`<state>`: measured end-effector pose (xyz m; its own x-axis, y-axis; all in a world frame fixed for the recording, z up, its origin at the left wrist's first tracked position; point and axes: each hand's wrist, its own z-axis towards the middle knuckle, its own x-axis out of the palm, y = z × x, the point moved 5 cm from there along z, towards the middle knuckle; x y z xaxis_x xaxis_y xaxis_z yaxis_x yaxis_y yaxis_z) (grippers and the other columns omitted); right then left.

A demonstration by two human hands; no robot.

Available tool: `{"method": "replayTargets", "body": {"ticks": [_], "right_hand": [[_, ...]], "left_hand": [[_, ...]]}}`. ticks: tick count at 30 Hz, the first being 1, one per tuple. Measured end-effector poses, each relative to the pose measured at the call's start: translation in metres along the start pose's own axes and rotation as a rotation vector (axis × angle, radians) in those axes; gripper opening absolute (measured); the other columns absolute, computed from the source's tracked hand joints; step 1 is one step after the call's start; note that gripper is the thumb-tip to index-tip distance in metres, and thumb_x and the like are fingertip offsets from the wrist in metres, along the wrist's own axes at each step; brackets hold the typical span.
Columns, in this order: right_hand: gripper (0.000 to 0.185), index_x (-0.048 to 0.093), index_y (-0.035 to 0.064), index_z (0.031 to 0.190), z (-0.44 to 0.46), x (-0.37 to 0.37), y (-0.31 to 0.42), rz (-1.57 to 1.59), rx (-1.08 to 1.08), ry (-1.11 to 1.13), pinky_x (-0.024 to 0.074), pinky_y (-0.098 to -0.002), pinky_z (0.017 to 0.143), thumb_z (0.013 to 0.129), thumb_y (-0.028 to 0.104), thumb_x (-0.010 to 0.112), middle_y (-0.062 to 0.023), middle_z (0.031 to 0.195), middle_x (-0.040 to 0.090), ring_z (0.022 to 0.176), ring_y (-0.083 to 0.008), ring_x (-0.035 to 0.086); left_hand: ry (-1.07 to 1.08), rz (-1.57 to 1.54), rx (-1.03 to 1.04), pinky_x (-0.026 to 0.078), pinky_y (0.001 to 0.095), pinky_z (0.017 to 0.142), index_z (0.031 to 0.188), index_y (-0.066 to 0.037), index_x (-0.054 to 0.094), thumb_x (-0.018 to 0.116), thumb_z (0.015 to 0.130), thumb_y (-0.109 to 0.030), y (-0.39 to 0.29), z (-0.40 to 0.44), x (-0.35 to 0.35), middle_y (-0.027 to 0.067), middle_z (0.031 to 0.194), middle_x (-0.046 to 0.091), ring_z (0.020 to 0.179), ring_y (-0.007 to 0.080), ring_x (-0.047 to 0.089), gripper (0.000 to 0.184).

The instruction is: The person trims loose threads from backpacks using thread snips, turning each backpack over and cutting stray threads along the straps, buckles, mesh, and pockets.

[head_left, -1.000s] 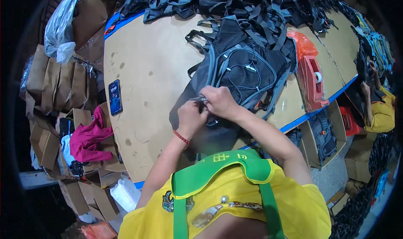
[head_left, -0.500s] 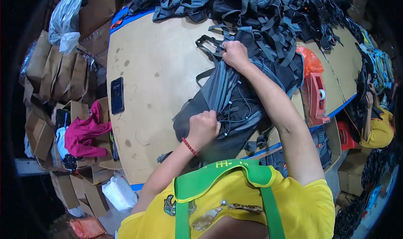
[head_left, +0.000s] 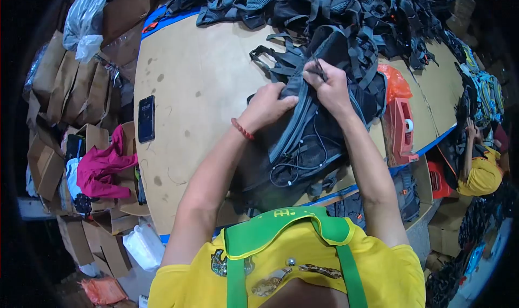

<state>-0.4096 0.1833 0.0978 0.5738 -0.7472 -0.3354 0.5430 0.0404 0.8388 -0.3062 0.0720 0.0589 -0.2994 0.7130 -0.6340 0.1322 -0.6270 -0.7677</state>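
A dark grey and black backpack (head_left: 311, 140) lies on the cardboard-topped table in front of me, with zippers and elastic cord across its front. My left hand (head_left: 268, 105), with a red bead bracelet (head_left: 242, 129) at the wrist, is closed on the bag's left edge beside the zipper. Its thumb lies on top, and the other fingers are partly hidden. Slightly higher and to the right, my right hand (head_left: 328, 84) pinches a dark strap or flap near the bag's top; the exact piece is hard to make out.
A heap of black backpacks (head_left: 346, 11) covers the table's far side. On the right sit a red tape dispenser (head_left: 401, 129) and an orange plastic bag (head_left: 393, 81). A phone (head_left: 146, 119) lies on the left. Cardboard boxes (head_left: 46, 167) flank the table; a co-worker (head_left: 481, 167) is at right.
My left hand has moved up from the lower front of the backpack to its left edge. My right hand has shifted right and slightly down, and the bag's upper part has changed shape.
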Motion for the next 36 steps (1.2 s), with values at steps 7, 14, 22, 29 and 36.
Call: {"method": "replayTargets", "body": {"ticks": [7,14,22,29,36], "right_hand": [[0.014,0.058,-0.0007,0.081,-0.03,-0.038,0.031,-0.211,-0.215,-0.201,0.0442,-0.0299,0.057,0.07,-0.002,0.065,-0.0122,0.07,0.056,0.063,-0.0255,0.058],[0.014,0.058,-0.0016,0.078,-0.032,-0.043,0.042,-0.21,-0.153,-0.302,0.044,-0.0316,0.058,0.066,-0.002,0.067,-0.0132,0.069,0.055,0.063,-0.0285,0.057],[0.021,0.06,-0.0026,0.081,-0.063,-0.065,0.0,0.137,0.228,-0.353,0.0409,-0.0233,0.059,0.082,0.018,0.059,-0.0019,0.066,0.056,0.062,-0.0072,0.049],[0.018,0.055,-0.0009,0.072,-0.182,-0.064,-0.035,0.001,0.517,-0.236,0.0357,-0.0226,0.053,0.082,0.014,0.059,0.0024,0.061,0.048,0.058,-0.0054,0.042],[0.015,0.058,-0.002,0.081,-0.208,-0.031,-0.052,0.148,0.616,-0.216,0.0386,-0.0215,0.057,0.082,0.013,0.058,0.0014,0.065,0.052,0.062,-0.0056,0.045]], "left_hand": [[-0.188,0.405,0.064,0.045,0.0457,0.055,0.071,-0.002,0.05,0.063,0.074,-0.02,-0.058,-0.033,0.01,0.0187,0.061,0.055,0.061,0.0375,0.057,0.022],[-0.231,0.558,0.188,0.048,0.042,0.051,0.07,-0.002,0.05,0.054,0.073,-0.007,-0.089,-0.059,0.02,0.0176,0.059,0.057,0.055,0.0334,0.06,0.007],[-0.131,-0.02,-0.049,0.041,0.0334,0.051,0.068,0.0,0.059,0.058,0.079,-0.02,-0.005,-0.041,-0.019,0.012,0.057,0.056,0.052,0.0209,0.054,0.023],[-0.354,-0.673,-0.136,0.028,0.0214,0.047,0.062,-0.01,0.053,0.057,0.086,-0.023,0.092,-0.072,-0.055,-0.0081,0.058,0.041,0.052,0.0025,0.034,0.027],[-0.632,0.296,-0.298,0.042,0.035,0.061,0.094,-0.005,0.059,0.063,0.078,-0.024,0.095,-0.106,-0.059,0.0084,0.073,0.056,0.068,0.0215,0.052,0.025]]}}
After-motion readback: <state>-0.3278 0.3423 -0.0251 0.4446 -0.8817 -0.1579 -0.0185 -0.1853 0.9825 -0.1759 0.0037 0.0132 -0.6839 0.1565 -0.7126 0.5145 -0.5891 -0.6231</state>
